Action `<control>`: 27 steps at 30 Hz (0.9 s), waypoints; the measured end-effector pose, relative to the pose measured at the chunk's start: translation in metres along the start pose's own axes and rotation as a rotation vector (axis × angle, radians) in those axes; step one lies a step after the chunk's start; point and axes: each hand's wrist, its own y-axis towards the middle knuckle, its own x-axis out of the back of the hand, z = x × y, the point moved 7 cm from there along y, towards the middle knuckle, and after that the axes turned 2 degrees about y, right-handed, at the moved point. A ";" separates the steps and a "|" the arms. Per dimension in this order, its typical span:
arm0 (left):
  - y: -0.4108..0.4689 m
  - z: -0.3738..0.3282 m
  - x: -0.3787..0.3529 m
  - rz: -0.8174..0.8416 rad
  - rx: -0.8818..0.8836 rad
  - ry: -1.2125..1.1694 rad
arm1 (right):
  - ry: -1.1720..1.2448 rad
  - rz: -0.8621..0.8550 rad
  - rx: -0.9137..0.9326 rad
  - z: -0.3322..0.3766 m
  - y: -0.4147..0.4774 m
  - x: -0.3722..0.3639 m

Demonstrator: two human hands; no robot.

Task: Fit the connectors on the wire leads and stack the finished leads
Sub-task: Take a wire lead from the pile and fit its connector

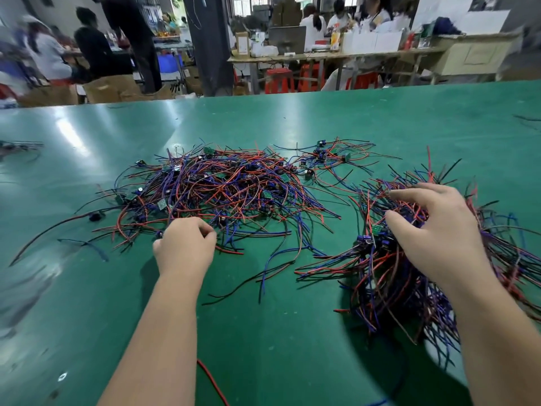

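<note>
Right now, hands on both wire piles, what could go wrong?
1. The left hand is curled at the near edge of the tangled pile. Pulling one lead from there will likely drag its neighbours along.
2. The right hand rests on the stacked bundle, whose stray leads reach toward that pile. Finished and unfinished leads could get mixed.

glossy green table (263, 332), plastic-coated wire leads (228, 189)

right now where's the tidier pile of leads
Head view: the tidier pile lies at the right of the green table under the right hand, with the loose tangle and left hand to its left.
</note>
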 end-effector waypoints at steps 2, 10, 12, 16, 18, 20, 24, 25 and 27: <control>-0.001 -0.001 0.002 -0.038 0.014 0.032 | 0.025 -0.006 0.015 0.002 0.000 -0.002; -0.011 -0.025 0.029 -0.221 -0.110 -0.889 | 0.306 -0.076 0.048 0.011 -0.006 -0.002; -0.016 -0.036 0.028 -0.114 -0.076 -1.244 | 0.479 -0.010 0.026 0.016 -0.009 -0.011; -0.026 -0.057 0.031 0.218 -0.035 -1.826 | 0.645 0.176 0.043 0.030 -0.018 -0.030; -0.029 -0.061 0.040 0.349 -0.078 -1.995 | 0.653 0.225 0.061 0.035 -0.023 -0.036; -0.036 -0.069 0.047 0.487 -0.158 -2.021 | 0.677 0.301 0.071 0.039 -0.026 -0.042; -0.061 -0.095 0.041 0.741 -0.296 -1.970 | 0.812 0.718 0.029 0.047 -0.042 -0.065; -0.067 -0.101 0.038 0.777 -0.316 -1.961 | 0.866 0.813 0.006 0.049 -0.048 -0.070; -0.077 -0.110 0.034 0.844 -0.334 -1.967 | 0.906 0.893 -0.002 0.052 -0.056 -0.078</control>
